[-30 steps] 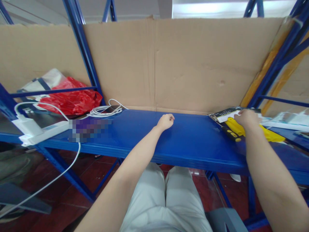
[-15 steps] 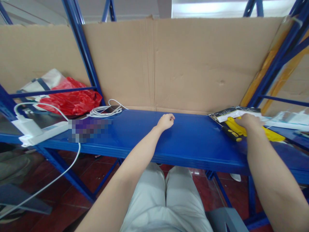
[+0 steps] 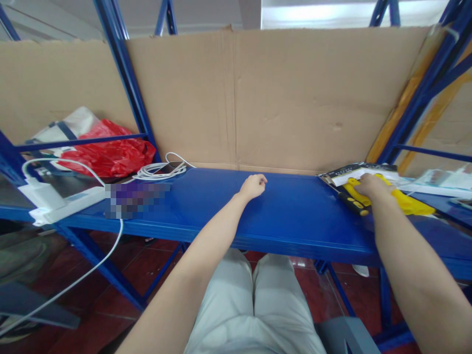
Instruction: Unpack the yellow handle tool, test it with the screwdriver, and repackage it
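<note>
Over the middle of the blue shelf [image 3: 291, 206], my left hand [image 3: 253, 187] is loosely curled, with nothing visible in its fingers. At the right end, my right hand [image 3: 372, 188] is closed on a yellow handle [image 3: 357, 191]; its fingertips are partly hidden. More yellow material [image 3: 413, 204] shows to the right of that wrist; whether it belongs to the same thing I cannot tell. Just left of the yellow handle lies a black-and-yellow tool handle [image 3: 352, 202]. Behind them is a flat black-and-white package [image 3: 354, 172].
A cardboard sheet [image 3: 295, 98] stands along the back. At left are a white power strip [image 3: 79, 200] with a plugged-in charger [image 3: 42, 193], coiled white cable [image 3: 158, 171], a blurred-out item [image 3: 134, 199] and a red plastic bag [image 3: 110, 152]. Blue uprights [image 3: 125, 73] frame the shelf.
My right hand has shifted a little to the left over the yellow handle, uncovering more yellow behind the wrist. My left hand has stayed in place.
</note>
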